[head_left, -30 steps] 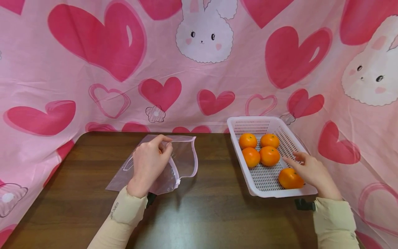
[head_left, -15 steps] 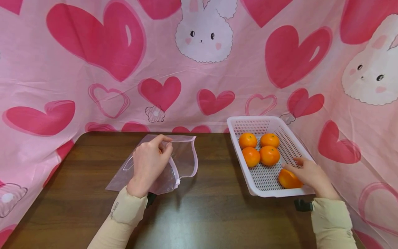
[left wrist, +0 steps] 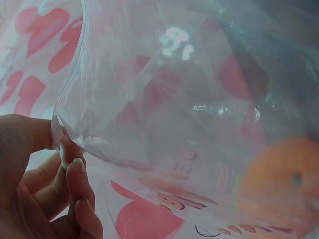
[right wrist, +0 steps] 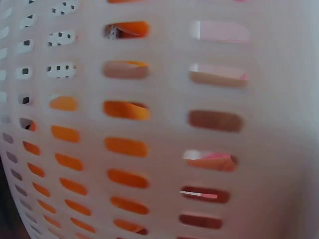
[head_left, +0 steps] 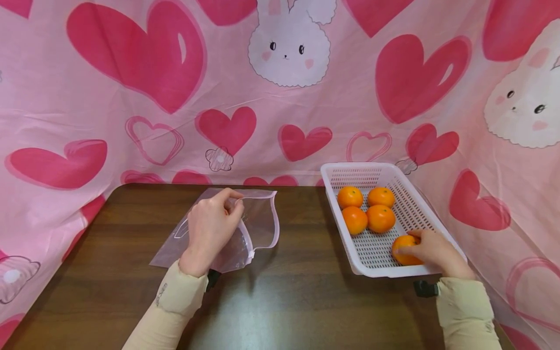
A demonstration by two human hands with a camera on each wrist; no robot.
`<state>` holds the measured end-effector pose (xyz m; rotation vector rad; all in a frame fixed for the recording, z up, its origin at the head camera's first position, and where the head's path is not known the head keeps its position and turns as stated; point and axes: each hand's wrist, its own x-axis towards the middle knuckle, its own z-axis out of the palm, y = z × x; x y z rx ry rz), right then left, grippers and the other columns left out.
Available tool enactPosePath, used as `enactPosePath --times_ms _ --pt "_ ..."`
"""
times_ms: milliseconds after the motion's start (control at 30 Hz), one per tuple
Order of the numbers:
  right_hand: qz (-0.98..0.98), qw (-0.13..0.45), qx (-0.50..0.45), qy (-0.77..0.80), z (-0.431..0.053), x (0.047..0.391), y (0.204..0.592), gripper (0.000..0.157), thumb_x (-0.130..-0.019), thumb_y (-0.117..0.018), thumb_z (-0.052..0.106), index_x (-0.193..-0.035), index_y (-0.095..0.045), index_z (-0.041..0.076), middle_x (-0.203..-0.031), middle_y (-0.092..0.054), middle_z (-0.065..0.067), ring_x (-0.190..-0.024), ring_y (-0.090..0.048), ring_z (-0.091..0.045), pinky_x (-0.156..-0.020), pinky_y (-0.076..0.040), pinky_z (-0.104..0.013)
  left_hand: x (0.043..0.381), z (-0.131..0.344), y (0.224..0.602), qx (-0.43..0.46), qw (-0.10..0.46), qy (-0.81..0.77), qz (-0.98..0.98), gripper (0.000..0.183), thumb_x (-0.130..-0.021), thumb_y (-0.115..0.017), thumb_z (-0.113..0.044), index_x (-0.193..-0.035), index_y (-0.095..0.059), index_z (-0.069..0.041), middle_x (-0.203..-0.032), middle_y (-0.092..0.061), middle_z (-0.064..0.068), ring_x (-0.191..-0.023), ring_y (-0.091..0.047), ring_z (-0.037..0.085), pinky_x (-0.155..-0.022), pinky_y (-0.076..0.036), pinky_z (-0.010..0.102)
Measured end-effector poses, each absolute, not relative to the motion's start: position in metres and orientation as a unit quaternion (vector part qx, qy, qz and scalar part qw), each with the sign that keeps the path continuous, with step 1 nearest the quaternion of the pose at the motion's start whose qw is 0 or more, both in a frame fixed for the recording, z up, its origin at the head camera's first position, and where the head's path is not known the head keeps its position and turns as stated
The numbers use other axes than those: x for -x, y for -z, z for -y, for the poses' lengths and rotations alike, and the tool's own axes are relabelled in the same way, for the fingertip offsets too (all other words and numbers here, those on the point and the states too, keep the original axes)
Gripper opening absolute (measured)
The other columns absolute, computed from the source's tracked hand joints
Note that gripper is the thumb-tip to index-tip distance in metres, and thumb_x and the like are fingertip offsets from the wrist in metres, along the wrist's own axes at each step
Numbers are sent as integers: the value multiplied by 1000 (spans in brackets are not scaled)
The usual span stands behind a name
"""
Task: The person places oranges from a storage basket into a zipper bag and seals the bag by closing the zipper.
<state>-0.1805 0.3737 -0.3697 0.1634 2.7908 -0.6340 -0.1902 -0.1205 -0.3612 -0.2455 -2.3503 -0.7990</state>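
Observation:
My left hand (head_left: 213, 223) pinches the edge of a clear plastic zip bag (head_left: 262, 221) between thumb and index finger. The bag's mouth gapes toward the right, with its slider at the near corner. Through the film, the left wrist view shows one orange (left wrist: 279, 184); the hand hides that spot in the head view. My right hand (head_left: 439, 250) reaches into the white basket (head_left: 356, 265) and grips the near orange (head_left: 403, 250), thumb in front and fingers behind. In the right wrist view the basket wall (right wrist: 164, 164) covers most of that hand and fruit.
Several other oranges (head_left: 380, 218) are grouped in the basket's far left part. Basket and bag sit on a dark wooden table (head_left: 280, 301). A pink cloth (head_left: 280, 107) with hearts and rabbits hangs behind and along both sides.
My right hand has lowered from above the near orange and closed its fingers around it. The left hand and the bag stay in place.

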Motion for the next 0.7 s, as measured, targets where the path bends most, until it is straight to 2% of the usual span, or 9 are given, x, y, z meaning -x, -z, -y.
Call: enactPosePath --times_ms 100,200,533,700 --pt "-957 151 -72 236 -372 180 371 93 -78 -84 44 -139 -46 -16 -108 -57 -28 -86 -57 -34 -63 -58 -44 190 120 361 92 318 303 894 15 -90 -69 -20 -99 -78 -12 -55 -50 -4 -43 -40 15 -42 -34 35" --pt "-957 153 -77 235 -371 179 371 94 -78 -85 44 -140 -45 -14 -108 -55 -29 -86 -57 -35 -60 -57 -43 190 121 361 92 319 304 893 15 -90 -70 -20 -99 -79 -12 -55 -50 -4 -43 -40 15 -42 -34 34" --pt "-964 130 -64 221 -371 180 371 92 -77 -85 47 -137 -50 -13 -106 -58 -25 -85 -57 -32 -68 -57 -42 190 121 362 90 317 304 894 15 -90 -70 -20 -99 -78 -12 -55 -51 -4 -43 -40 15 -42 -34 34" --pt "-969 102 -60 218 -372 181 367 91 -79 -82 49 -137 -50 -14 -108 -60 -28 -86 -58 -34 -70 -57 -46 190 120 362 91 321 302 893 14 -90 -69 -20 -97 -78 -12 -55 -50 -4 -43 -40 14 -42 -33 34"
